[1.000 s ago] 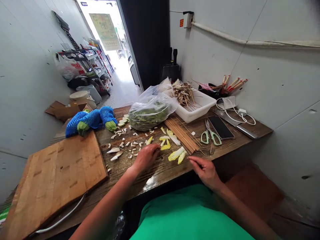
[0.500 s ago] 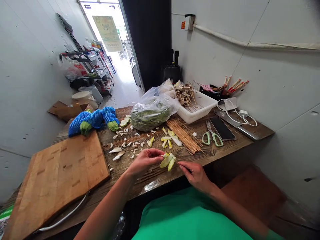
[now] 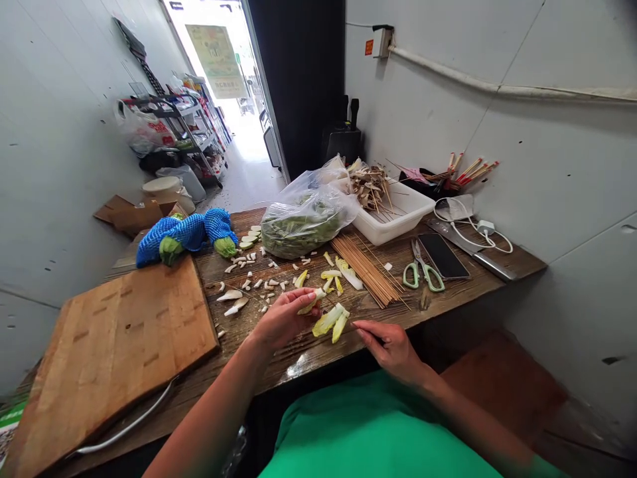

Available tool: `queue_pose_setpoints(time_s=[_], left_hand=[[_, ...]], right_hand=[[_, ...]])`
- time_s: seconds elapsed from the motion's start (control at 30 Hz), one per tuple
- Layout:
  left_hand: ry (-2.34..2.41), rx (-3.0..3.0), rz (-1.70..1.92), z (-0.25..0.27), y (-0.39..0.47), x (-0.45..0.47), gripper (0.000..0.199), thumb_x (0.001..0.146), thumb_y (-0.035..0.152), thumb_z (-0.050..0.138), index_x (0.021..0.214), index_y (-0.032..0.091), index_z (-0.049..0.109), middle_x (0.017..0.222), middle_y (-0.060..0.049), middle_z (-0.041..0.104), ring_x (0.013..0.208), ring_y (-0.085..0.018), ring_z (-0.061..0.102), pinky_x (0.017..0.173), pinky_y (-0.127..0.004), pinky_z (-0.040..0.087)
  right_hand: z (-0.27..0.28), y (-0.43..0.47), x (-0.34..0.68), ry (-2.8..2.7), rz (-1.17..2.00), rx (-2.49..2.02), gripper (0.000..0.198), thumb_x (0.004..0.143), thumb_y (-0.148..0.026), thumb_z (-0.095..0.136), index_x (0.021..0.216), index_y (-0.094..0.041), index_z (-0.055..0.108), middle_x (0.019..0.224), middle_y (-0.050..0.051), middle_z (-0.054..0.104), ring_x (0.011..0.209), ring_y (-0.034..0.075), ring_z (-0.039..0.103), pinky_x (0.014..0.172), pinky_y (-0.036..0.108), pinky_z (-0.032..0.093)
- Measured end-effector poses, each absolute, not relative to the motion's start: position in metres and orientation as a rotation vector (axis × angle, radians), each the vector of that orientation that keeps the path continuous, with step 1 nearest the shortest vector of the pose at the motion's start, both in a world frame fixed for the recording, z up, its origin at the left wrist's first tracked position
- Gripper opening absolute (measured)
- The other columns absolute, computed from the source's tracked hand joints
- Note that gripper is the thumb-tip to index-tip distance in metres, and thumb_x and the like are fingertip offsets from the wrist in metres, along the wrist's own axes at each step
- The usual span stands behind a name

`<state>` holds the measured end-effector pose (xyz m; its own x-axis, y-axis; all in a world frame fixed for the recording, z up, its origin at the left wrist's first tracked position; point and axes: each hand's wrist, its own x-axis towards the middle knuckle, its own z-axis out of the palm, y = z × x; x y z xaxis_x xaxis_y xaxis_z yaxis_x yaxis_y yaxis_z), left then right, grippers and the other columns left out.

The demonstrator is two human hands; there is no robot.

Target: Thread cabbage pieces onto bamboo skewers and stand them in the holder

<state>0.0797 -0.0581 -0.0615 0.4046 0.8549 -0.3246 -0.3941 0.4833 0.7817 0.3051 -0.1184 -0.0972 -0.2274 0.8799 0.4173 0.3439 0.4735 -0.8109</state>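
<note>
Setting: rough wooden table (image 3: 448, 292) in a narrow white-walled corridor, and you sit at its near edge in a green top.
Right hand: your right hand (image 3: 393, 345) rests at the table's near edge, fingers curled and pinched together, just to the right of the yellow leaves; whether it grips a thin stick, I cannot tell.
Left hand: your left hand (image 3: 283, 318) is closed lightly round a pale cabbage leaf piece (image 3: 311, 302), thumb and fingers pinching it just above the wood.
Leaves on the skewer side: two more yellow-green leaf strips (image 3: 332, 320) lie between your hands, touching the table, just right of the held piece.
Cutting board: a big wooden cutting board (image 3: 109, 345) sits to your left, tilted over the table edge.
Scraps: small white stem cuttings (image 3: 249, 282) are scattered beyond your left hand.
Skewers: a bundle of bamboo skewers (image 3: 365, 269) lies past the leaves, with green-handled scissors (image 3: 422, 269) and a dark phone (image 3: 442, 255) to its right.
Middle row: a clear bag of greens (image 3: 303, 226) sits centre, with a blue mesh bundle (image 3: 184, 236) well to its left.
Far end: a white tray (image 3: 398, 212) with skewered food stands against the wall, beside a knife (image 3: 478, 255) and a white charger cable (image 3: 472, 229).
</note>
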Motion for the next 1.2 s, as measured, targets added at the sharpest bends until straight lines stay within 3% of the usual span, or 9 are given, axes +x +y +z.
queue_pose_setpoints(time_s=[0.5,1.2], left_hand=[[0.853,0.511,0.842,-0.064,-0.058,0.089,0.016,0.063,0.014,0.078,0.072,0.008,0.067,0.069,-0.005,0.062,0.057,-0.008,0.054,0.056,-0.017,0.048],[0.876,0.501,0.816,-0.059,-0.062,0.092,0.006,0.066,0.007,0.072,0.069,0.006,0.068,0.067,-0.007,0.063,0.056,-0.007,0.053,0.054,-0.015,0.046]], right_hand=[[-0.096,-0.119,0.307,-1.792,0.743,-1.036,0.025,0.087,-0.025,0.050,0.103,-0.022,0.069,0.095,0.005,0.072,0.084,0.019,0.069,0.074,0.029,0.058],[-0.094,-0.122,0.307,-1.800,0.712,-1.023,0.024,0.086,-0.024,0.051,0.100,-0.018,0.070,0.092,0.006,0.073,0.080,0.018,0.070,0.072,0.026,0.058]])
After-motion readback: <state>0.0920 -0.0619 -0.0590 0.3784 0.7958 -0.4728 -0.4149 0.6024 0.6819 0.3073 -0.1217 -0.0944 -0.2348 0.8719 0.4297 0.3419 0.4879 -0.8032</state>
